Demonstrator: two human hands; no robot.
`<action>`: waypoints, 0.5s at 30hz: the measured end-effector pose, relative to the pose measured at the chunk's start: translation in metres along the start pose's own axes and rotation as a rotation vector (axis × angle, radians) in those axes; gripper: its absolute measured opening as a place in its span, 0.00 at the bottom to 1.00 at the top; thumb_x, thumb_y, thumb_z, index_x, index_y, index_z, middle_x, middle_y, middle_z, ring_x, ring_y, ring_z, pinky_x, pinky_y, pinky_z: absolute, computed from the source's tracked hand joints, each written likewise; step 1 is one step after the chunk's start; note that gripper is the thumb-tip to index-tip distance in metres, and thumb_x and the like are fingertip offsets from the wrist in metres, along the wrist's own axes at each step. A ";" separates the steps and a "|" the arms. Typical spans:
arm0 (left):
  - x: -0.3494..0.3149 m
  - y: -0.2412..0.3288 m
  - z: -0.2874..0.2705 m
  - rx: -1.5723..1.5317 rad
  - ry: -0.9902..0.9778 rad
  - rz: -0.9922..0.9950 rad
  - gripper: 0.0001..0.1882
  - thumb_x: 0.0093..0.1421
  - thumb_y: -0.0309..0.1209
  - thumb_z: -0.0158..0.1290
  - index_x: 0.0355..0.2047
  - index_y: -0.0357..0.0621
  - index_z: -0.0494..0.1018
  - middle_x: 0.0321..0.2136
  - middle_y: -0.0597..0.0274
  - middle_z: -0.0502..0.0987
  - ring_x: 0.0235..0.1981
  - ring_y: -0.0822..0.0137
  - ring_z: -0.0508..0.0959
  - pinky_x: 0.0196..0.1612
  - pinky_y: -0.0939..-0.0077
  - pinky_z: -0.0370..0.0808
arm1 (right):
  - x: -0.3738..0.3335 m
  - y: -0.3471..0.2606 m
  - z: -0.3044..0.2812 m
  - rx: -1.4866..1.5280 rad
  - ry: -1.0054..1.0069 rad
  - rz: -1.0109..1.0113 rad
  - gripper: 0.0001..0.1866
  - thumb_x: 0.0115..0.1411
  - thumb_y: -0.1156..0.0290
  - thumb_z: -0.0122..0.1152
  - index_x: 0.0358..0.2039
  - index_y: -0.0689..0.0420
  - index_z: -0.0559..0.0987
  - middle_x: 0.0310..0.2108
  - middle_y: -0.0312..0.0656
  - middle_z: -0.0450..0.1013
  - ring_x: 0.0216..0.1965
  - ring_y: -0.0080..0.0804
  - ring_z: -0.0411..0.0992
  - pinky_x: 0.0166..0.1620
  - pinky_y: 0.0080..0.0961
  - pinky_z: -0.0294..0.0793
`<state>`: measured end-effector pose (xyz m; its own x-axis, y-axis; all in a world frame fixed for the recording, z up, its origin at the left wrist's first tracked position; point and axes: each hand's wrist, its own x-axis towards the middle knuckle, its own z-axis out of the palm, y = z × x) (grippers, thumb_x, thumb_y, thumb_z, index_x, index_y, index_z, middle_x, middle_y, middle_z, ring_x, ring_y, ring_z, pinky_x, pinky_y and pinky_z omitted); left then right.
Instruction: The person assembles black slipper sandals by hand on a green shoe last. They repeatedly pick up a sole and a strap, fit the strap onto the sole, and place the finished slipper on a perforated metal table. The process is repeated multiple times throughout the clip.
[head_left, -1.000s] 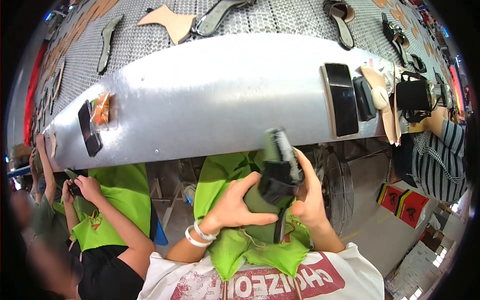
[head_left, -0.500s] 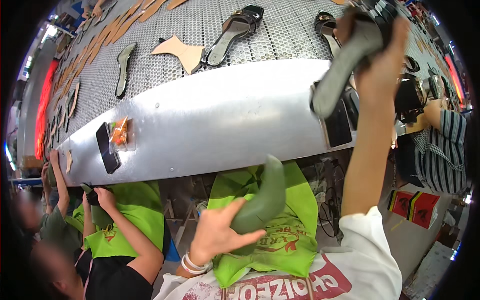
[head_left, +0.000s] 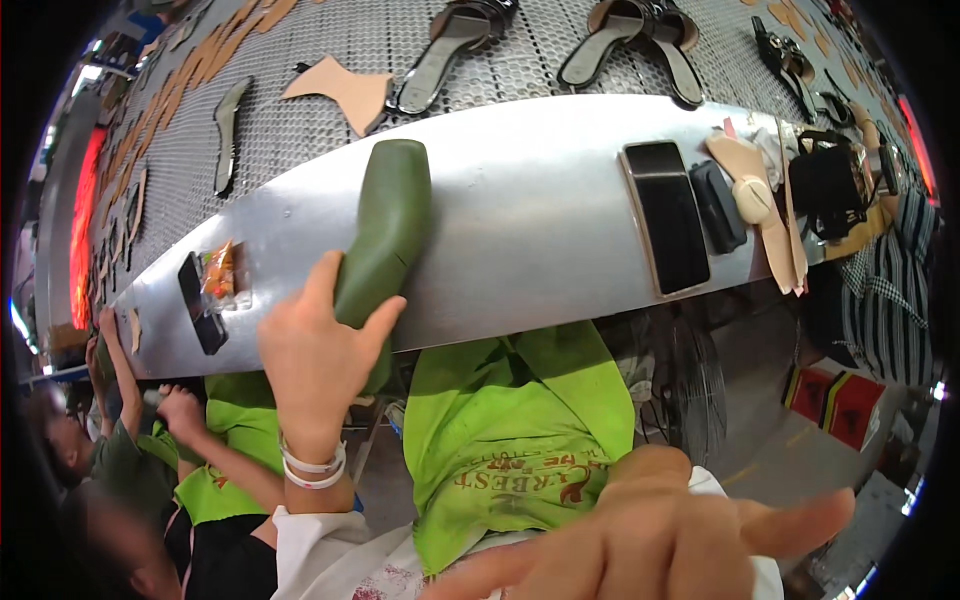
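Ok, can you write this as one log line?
left hand: holding green shoe last over metal ledge; right hand: blurred, nothing seen held; large phone: ledge's right side

Shoe workshop — green last (head_left: pixel 397 210), sandals (head_left: pixel 430 75), mesh belt (head_left: pixel 540 60).

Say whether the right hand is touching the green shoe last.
Apart: the head view shows the right hand low in the picture, with the lime apron between it and the green shoe last.

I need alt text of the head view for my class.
A person's left hand holds a green shoe last over a metal ledge. Their blurred right hand is in the foreground; beyond, black sandals lie on a mesh surface.
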<state>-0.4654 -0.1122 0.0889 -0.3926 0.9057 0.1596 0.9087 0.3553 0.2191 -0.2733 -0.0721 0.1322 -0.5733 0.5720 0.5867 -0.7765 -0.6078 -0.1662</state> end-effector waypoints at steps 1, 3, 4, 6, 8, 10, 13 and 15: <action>0.006 0.001 0.000 0.011 0.034 0.013 0.28 0.41 0.40 0.71 0.42 0.40 0.77 0.25 0.45 0.79 0.26 0.46 0.79 0.30 0.61 0.74 | 0.001 0.004 0.001 0.033 0.013 -0.044 0.50 0.62 0.31 0.34 0.59 0.73 0.62 0.54 0.59 0.68 0.51 0.50 0.68 0.53 0.47 0.64; 0.016 0.001 0.001 -0.037 0.043 0.070 0.24 0.46 0.37 0.69 0.42 0.40 0.77 0.23 0.50 0.80 0.22 0.58 0.79 0.28 0.72 0.73 | 0.003 0.008 0.005 0.082 0.038 -0.117 0.52 0.61 0.29 0.34 0.58 0.75 0.63 0.52 0.59 0.69 0.49 0.49 0.69 0.51 0.46 0.65; 0.022 -0.001 0.001 -0.111 0.029 0.056 0.23 0.47 0.36 0.69 0.42 0.40 0.77 0.23 0.53 0.80 0.21 0.63 0.78 0.28 0.75 0.72 | 0.004 0.010 0.006 0.098 0.046 -0.147 0.53 0.60 0.28 0.34 0.57 0.76 0.63 0.51 0.60 0.70 0.48 0.49 0.69 0.50 0.45 0.65; 0.037 -0.003 -0.002 -0.246 -0.034 0.065 0.17 0.54 0.30 0.63 0.43 0.39 0.77 0.24 0.58 0.80 0.24 0.75 0.76 0.30 0.81 0.70 | 0.006 0.014 0.010 0.141 0.066 -0.211 0.56 0.59 0.27 0.34 0.56 0.78 0.64 0.50 0.60 0.71 0.45 0.48 0.71 0.48 0.44 0.67; 0.065 -0.032 0.001 -0.394 -0.136 0.065 0.14 0.58 0.28 0.58 0.45 0.39 0.77 0.28 0.56 0.81 0.28 0.74 0.78 0.32 0.81 0.71 | 0.010 0.015 0.018 0.205 0.086 -0.253 0.58 0.58 0.25 0.34 0.54 0.81 0.65 0.48 0.61 0.72 0.43 0.47 0.72 0.45 0.43 0.68; 0.102 -0.045 0.021 -0.446 -0.122 0.164 0.15 0.60 0.23 0.51 0.48 0.39 0.75 0.35 0.54 0.82 0.35 0.70 0.80 0.37 0.78 0.73 | 0.014 0.017 0.023 0.242 0.119 -0.294 0.60 0.57 0.24 0.35 0.53 0.83 0.66 0.46 0.61 0.73 0.40 0.47 0.73 0.43 0.42 0.69; 0.167 -0.068 0.048 -0.143 0.040 0.495 0.30 0.51 0.11 0.43 0.54 0.42 0.72 0.51 0.52 0.77 0.53 0.54 0.76 0.54 0.69 0.71 | 0.005 0.027 0.021 0.163 0.101 -0.426 0.59 0.57 0.25 0.36 0.50 0.83 0.68 0.42 0.60 0.75 0.36 0.44 0.74 0.38 0.39 0.70; 0.201 -0.094 0.078 -0.054 0.097 0.538 0.34 0.47 0.09 0.43 0.55 0.45 0.71 0.54 0.52 0.74 0.56 0.54 0.72 0.57 0.67 0.69 | -0.013 0.039 0.009 -0.061 0.044 -0.471 0.47 0.61 0.33 0.42 0.49 0.75 0.71 0.38 0.56 0.76 0.32 0.40 0.73 0.31 0.35 0.69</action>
<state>-0.6190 0.0538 0.0255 0.1118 0.9301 0.3500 0.9772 -0.1668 0.1312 -0.2942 -0.1082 0.1249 -0.1647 0.8008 0.5759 -0.9678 -0.2440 0.0625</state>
